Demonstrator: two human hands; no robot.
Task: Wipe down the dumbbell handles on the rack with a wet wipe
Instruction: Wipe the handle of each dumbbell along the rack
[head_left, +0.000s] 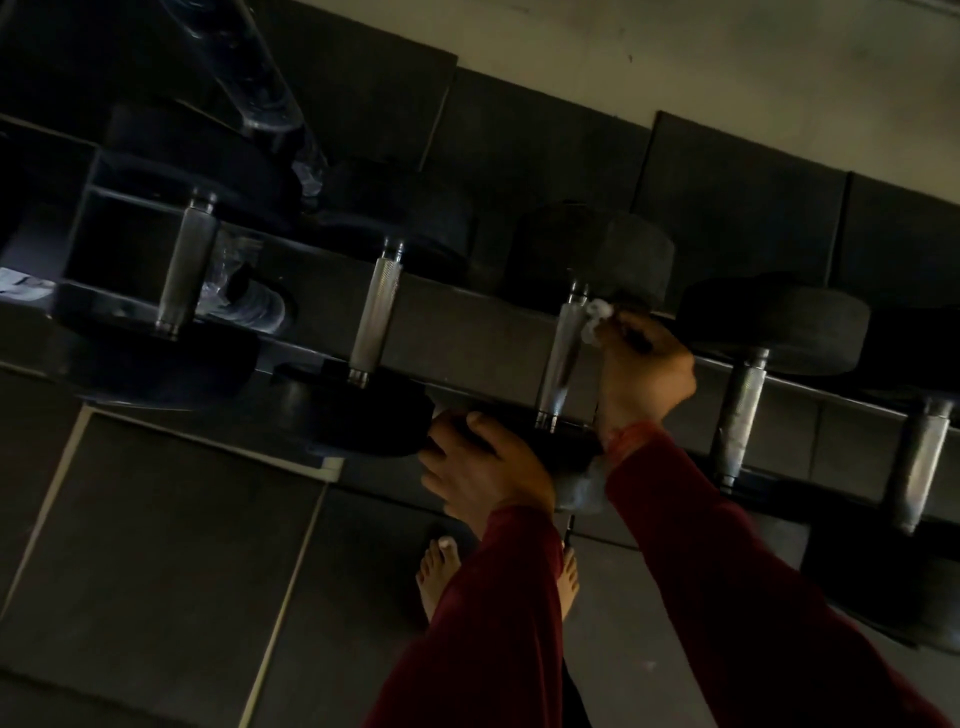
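Five dumbbell handles show along the rack (467, 312), which runs from the upper left toward the right edge. The right hand (641, 371) holds a bunched white wet wipe (595, 319) pinched in its fingers, the grip closed around it, and presses it against the far end of the middle handle (563, 353), just below the weight head. The left hand (483, 470) lies curled over the near weight head of that same dumbbell at the rack's front edge, seemingly steadying it; whether it truly clasps or merely rests there, I cannot tell.

By my judgement the work stands mid-way: the middle handle is under the wipe, and nothing shows which of the others are done. The two handles to the left (374, 317) and the two to the right (743, 410) carry no visible wetness either way, since the light is dim.

Much is dark. The rack's left end is murky, the rightmost handle is partly cut off by shadow, and further dumbbells beyond the right edge may exist unseen.
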